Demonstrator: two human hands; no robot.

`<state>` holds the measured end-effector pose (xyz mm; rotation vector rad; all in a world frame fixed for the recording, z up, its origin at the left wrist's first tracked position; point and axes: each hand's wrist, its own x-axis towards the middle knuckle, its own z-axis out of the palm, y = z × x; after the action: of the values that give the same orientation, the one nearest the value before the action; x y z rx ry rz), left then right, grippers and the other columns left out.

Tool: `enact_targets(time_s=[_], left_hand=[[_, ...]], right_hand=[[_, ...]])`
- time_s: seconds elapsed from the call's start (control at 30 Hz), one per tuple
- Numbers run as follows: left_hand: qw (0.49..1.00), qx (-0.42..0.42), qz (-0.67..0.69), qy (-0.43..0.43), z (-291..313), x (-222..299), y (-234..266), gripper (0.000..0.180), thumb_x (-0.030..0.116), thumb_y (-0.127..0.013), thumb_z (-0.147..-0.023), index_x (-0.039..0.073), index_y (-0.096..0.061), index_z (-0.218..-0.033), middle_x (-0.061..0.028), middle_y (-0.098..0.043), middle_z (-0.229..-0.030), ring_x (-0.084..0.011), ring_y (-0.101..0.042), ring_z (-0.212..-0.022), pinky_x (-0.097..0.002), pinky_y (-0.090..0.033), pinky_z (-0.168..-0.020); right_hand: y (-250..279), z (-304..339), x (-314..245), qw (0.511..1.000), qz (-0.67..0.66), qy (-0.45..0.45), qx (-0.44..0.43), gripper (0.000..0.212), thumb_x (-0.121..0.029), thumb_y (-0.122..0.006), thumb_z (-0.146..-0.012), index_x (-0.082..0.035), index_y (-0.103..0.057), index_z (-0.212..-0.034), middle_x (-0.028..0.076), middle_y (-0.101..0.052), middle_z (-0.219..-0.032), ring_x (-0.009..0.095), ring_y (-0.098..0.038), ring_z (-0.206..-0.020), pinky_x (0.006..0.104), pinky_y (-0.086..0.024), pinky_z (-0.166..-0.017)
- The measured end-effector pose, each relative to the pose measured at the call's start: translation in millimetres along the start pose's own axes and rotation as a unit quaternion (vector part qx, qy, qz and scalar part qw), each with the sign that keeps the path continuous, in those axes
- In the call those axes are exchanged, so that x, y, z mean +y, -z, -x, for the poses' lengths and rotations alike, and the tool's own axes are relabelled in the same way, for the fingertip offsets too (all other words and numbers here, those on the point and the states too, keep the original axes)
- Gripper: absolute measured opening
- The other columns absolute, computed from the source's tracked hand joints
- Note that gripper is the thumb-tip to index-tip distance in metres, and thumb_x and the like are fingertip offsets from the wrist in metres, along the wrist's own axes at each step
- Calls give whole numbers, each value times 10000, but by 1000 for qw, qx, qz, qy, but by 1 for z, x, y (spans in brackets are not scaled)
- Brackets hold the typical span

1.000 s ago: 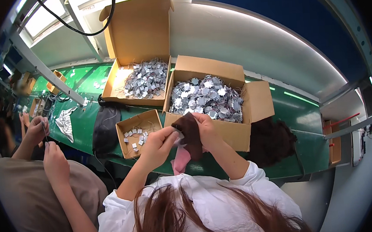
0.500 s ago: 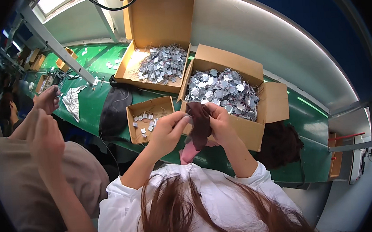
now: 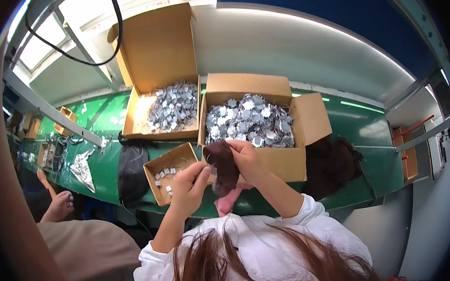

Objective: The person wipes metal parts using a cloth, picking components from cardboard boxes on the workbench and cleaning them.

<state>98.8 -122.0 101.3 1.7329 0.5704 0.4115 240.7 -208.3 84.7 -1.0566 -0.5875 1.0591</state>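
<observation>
A dark brown piece of cloth (image 3: 222, 167) hangs in front of my chest, gripped at its right side by my right hand (image 3: 248, 162). At the cloth's left edge, my left hand (image 3: 189, 186) is closed in a pinch of thumb and finger. Something small and pale shows by those fingertips, too small to name. Below the brown cloth hangs a pink piece of cloth (image 3: 228, 201). Beside my left hand stands a small cardboard box (image 3: 153, 183) with several small silver square pieces (image 3: 165, 173) in it.
Behind my hands, an open carton (image 3: 280, 164) holds a heap of silver scalloped pieces (image 3: 249, 120); another carton (image 3: 158, 46) holds wired square ones. Dark brown cloth (image 3: 336, 166) lies right on the green table (image 3: 375, 167). A black bag (image 3: 133, 170) lies left. A co-worker's hand (image 3: 60, 207) is nearby.
The view has shifted, so the cartons appear lower and further left. My hands still hold at the brown cloth. The co-worker's hands have moved apart and one arm is now close on the left.
</observation>
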Motion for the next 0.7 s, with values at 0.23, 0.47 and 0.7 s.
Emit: enact_targets(time_s=[0.23, 0.47, 0.7], left_hand=[[995, -66, -39, -59, -2, -1, -10, 143, 108, -500, -826, -25, -519, -777, -57, -424, -547, -91, -393, -529, -240, -346, -481], [387, 158, -692, -589, -117, 336, 72, 64, 10, -610, -601, 34, -551, -597, -41, -585, -785, -150, -538, -834, -262, -491, -698], [354, 218, -731, -540, -117, 322, 56, 61, 97, -572, -708, 111, -616, -748, 39, -562, -907, -129, -455, -1013, -231, -405, -872]], right_hand=[[19, 17, -4, 993, 116, 36, -6, 177, -159, -463, -866, -14, -561, -842, 17, -575, -733, 71, -552, -621, 209, -450, -539], [28, 27, 2, 995, 74, 56, -38, 136, -114, -521, -834, -9, -522, -921, 28, -570, -728, 68, -544, -655, 205, -447, -566], [37, 30, 13, 992, 101, 72, 26, 131, -133, -501, -839, -13, -546, -867, -6, -561, -713, 46, -526, -637, 185, -428, -558]])
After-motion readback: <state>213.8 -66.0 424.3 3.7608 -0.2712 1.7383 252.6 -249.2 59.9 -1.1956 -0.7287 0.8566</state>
